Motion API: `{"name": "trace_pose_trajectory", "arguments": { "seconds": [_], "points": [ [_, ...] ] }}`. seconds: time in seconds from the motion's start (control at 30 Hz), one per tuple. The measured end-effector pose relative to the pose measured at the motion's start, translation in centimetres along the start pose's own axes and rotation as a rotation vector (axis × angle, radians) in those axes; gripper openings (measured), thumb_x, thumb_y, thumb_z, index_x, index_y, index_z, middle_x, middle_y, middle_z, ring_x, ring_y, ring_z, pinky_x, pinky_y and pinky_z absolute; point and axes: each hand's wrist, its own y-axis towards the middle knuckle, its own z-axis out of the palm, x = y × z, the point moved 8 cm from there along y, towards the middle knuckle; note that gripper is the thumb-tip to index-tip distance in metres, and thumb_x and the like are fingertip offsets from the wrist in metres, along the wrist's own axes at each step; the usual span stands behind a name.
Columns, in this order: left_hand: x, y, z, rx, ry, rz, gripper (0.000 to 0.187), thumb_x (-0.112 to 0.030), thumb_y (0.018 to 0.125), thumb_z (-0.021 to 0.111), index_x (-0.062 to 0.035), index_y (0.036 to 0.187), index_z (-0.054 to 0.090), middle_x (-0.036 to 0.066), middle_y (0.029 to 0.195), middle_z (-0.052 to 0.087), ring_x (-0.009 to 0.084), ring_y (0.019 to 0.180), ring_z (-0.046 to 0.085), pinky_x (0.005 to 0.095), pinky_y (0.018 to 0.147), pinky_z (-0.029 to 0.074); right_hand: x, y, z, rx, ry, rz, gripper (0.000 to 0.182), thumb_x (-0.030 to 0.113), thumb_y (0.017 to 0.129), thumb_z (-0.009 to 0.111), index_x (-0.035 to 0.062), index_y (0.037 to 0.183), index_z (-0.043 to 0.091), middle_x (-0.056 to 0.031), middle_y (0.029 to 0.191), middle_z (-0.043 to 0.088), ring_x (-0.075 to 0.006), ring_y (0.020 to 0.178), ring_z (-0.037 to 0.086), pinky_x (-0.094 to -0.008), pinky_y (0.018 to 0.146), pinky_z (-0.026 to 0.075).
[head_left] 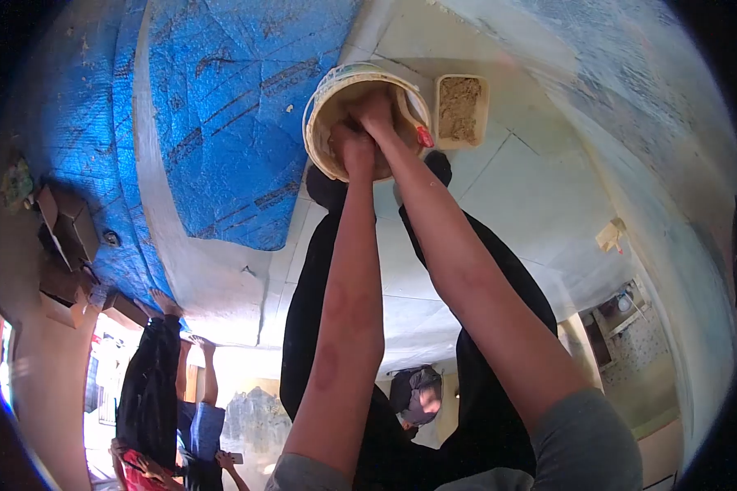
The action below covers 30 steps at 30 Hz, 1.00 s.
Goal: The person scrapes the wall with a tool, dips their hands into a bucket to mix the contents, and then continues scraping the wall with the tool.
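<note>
Both my hands reach down into a white bucket [312, 141] with a smeared rim, which stands on the floor between my feet. My left hand [354, 149] is just inside the near part of the opening. Deeper in and slightly to the right is my right hand [374, 110], close beside the left. The fingers of both hands are hidden in the shaded bucket, so whatever they touch or hold does not show. A red piece [424, 137], perhaps a handle, sits at the bucket's right rim.
A rectangular tub [462, 112] of brown, grainy material stands right of the bucket. Blue sheeting [229, 123] covers the floor at left. Cardboard boxes [67, 225] lie at far left. Other people [151, 385] are at lower left. A pale wall curves along the right.
</note>
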Motion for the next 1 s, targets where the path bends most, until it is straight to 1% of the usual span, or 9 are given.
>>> {"name": "trace_pose_trajectory", "arguments": {
  "seconds": [0.13,0.2,0.3,0.43,0.63,0.73,0.8,0.93,1.0],
  "points": [
    [4.1,0.9,2.6,0.107,-0.02,0.029,0.032,-0.026,0.074,0.059,0.0052,0.08,0.063,0.029,0.085,0.06,0.0412,0.086,0.059,0.0461,0.073,0.046,0.3,-0.4,0.1,0.096,0.016,0.088,0.044,0.031,0.062,0.069,-0.0017,0.091,0.062,-0.0207,0.092,0.063,-0.0313,0.092,0.06,-0.0359,0.081,0.046],
    [0.9,0.8,0.5,0.149,0.03,-0.099,0.033,-0.027,0.074,0.059,0.0049,0.08,0.063,0.028,0.086,0.061,0.0404,0.086,0.059,0.0455,0.074,0.046,0.2,-0.5,0.2,0.086,0.309,0.157,0.058,0.024,0.071,0.064,0.0004,0.12,0.043,-0.0194,0.12,0.047,-0.0317,0.116,0.041,-0.0373,0.1,0.03],
    [-0.2,0.3,0.0,0.185,0.071,-0.205,0.035,-0.029,0.074,0.06,0.0052,0.081,0.063,0.027,0.087,0.061,0.0396,0.088,0.059,0.0447,0.076,0.047,-3.6,1.1,4.6,0.016,-0.114,-0.113,0.054,0.033,0.061,0.07,-0.0008,0.102,0.059,-0.0197,0.101,0.06,-0.0293,0.1,0.056,-0.0352,0.088,0.043],
    [4.4,0.6,2.6,0.097,0.147,-0.403,0.038,-0.029,0.073,0.062,0.0077,0.085,0.061,0.027,0.091,0.061,0.0408,0.09,0.059,0.0451,0.079,0.047,-2.6,0.8,2.4,0.111,0.094,0.081,0.055,0.034,0.059,0.071,0.0,0.102,0.059,-0.0195,0.105,0.059,-0.0299,0.101,0.055,-0.0357,0.087,0.043],
    [3.4,1.5,1.7,0.241,0.2,-0.388,0.043,-0.03,0.072,0.065,0.0079,0.089,0.06,0.028,0.096,0.059,0.0393,0.091,0.059,0.0434,0.077,0.048,-0.7,-0.1,1.0,0.119,0.081,0.142,0.052,0.032,0.06,0.07,0.0006,0.1,0.06,-0.0194,0.104,0.059,-0.031,0.102,0.055,-0.0357,0.088,0.042],
    [3.4,1.5,1.7,0.124,0.121,-0.245,0.044,-0.031,0.07,0.067,0.0074,0.09,0.06,0.028,0.096,0.06,0.0385,0.092,0.059,0.0431,0.078,0.049,1.1,0.5,0.9,-0.031,-0.12,-0.121,0.045,0.028,0.065,0.067,-0.0004,0.1,0.059,-0.0205,0.101,0.06,-0.0323,0.101,0.055,-0.0371,0.088,0.042],
    [2.5,1.4,1.1,0.134,0.137,-0.292,0.044,-0.032,0.07,0.067,0.0065,0.091,0.061,0.026,0.096,0.06,0.038,0.092,0.059,0.0432,0.078,0.049,-0.6,-0.6,-0.5,-0.047,0.335,0.355,0.057,0.021,0.069,0.064,0.0002,0.118,0.045,-0.0202,0.119,0.047,-0.0322,0.115,0.042,-0.0381,0.1,0.03],
    [3.5,1.7,1.3,0.104,0.198,-0.33,0.04,-0.03,0.071,0.067,0.0031,0.094,0.062,0.021,0.098,0.062,0.0351,0.089,0.061,0.0424,0.078,0.048,0.0,0.4,-0.4,-0.061,0.209,0.183,0.051,0.019,0.072,0.061,-0.0004,0.117,0.046,-0.0206,0.119,0.048,-0.032,0.114,0.044,-0.038,0.099,0.032],
    [3.2,2.0,1.2,0.155,0.178,-0.392,0.04,-0.029,0.071,0.066,0.0023,0.096,0.062,0.02,0.098,0.062,0.0338,0.088,0.061,0.0414,0.078,0.048,-0.6,1.2,1.0,0.265,0.35,0.25,0.053,0.022,0.071,0.062,-0.0005,0.117,0.046,-0.0206,0.118,0.05,-0.0325,0.112,0.045,-0.0385,0.098,0.033]
  ]
}}
